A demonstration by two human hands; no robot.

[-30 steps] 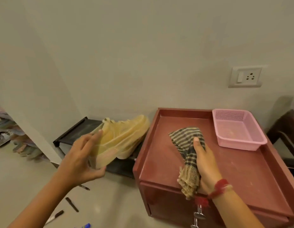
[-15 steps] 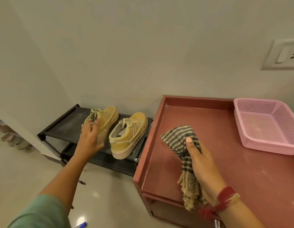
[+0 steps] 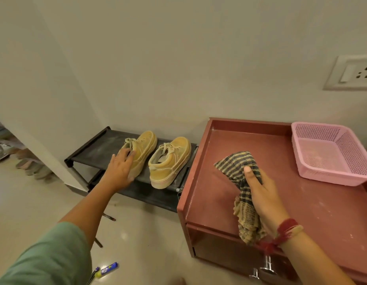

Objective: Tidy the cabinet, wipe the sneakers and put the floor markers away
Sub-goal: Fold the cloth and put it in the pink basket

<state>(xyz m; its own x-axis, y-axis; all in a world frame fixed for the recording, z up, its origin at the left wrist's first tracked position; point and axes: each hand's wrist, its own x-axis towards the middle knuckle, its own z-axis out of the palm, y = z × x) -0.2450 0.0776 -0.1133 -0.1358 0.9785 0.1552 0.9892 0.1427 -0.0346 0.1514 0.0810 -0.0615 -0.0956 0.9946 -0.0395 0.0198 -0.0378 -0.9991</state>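
Head view: your left hand lay spread, fingers loose, on the left sneaker; the right sneaker sat beside it on the black rack. Your right hand clutched the checked cloth on the red cabinet; markers lay on the near floor.

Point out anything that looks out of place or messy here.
Markers and pens lie loose on the floor beside the shoe rack. The cabinet top is speckled with pale marks, and the rack shelf looks dusty. Both sneakers sit upright on the rack.
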